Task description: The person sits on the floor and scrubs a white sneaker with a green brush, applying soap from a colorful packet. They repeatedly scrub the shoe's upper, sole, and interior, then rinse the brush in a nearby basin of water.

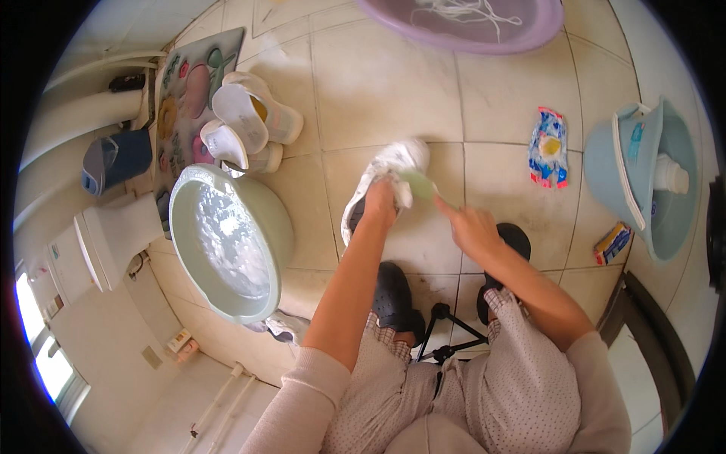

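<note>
A white sneaker (404, 157) is held at its opening by my left hand (382, 195), just above the tiled floor, toe pointing away from me. The fingers of that hand are partly hidden in the shoe. My right hand (476, 233) is closed round the handle of a light green brush (418, 184). The brush head touches the right side of the sneaker; its bristles are hidden. To the left stands a pale green basin (281, 227) with sudsy water and something white in it.
Several white shoes (278, 121) stand beside a patterned mat (168, 125). A purple basin (454, 41) holding white laces lies far ahead. At right are a blue-and-white packet (548, 147), a light blue bucket (616, 166) and a small yellow-and-blue packet (611, 244).
</note>
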A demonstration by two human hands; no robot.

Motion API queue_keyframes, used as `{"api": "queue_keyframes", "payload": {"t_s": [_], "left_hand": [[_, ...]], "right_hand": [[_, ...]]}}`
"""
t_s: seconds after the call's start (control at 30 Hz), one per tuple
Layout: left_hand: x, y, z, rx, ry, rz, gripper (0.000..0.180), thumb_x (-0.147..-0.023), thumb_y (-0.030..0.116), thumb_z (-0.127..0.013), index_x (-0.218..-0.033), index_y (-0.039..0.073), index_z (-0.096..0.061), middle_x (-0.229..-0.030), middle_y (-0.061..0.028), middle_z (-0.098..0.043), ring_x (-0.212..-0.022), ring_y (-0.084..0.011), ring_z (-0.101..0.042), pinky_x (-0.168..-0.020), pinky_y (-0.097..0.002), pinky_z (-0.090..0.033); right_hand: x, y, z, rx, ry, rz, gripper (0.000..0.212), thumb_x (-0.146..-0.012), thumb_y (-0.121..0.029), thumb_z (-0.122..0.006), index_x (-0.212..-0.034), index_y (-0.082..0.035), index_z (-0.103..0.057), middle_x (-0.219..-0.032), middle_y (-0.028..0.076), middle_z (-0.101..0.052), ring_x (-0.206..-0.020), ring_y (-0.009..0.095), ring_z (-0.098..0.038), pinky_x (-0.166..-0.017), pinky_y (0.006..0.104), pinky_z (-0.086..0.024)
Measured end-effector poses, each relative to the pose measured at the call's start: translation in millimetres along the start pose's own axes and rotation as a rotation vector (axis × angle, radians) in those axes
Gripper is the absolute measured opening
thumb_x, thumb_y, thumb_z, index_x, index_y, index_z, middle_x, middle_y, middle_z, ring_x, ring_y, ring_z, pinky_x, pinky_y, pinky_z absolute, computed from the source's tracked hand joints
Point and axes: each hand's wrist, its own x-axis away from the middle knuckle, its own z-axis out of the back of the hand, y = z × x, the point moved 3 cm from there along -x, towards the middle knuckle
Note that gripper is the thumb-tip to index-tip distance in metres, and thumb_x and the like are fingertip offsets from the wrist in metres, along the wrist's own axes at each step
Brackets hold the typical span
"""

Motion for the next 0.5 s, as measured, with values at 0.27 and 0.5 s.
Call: {"api": "queue_keyframes", "payload": {"t_s": [0.27, 0.5], "left_hand": [[6, -4, -2, -0.164, 0.159, -0.109, 0.032, -0.089, 0.016, -0.044, -0.118, 0.004, -0.046, -0.102, -0.0098, -0.056, -0.088, -0.019, -0.057, -0.072, -0.0317, -0.049], [5, -2, -10, -0.205, -0.015, -0.144, 0.034, -0.089, 0.004, -0.039, -0.123, 0.003, -0.042, -0.108, -0.0112, -0.054, -0.092, -0.0208, -0.057, -0.073, -0.0341, -0.051]], "right_hand": [[-12, -6, 2, 0.007, 0.044, 0.006, 0.057, -0.076, 0.0, -0.05, -0.131, -0.015, -0.045, -0.07, 0.016, -0.055, -0.056, 0.03, -0.058, -0.05, 0.041, -0.046], [-54, 6, 14, 0.118, 0.077, 0.012, 0.064, -0.077, 0.001, -0.049, -0.136, -0.019, -0.038, -0.073, 0.018, -0.056, -0.057, 0.033, -0.058, -0.05, 0.0422, -0.047]]}}
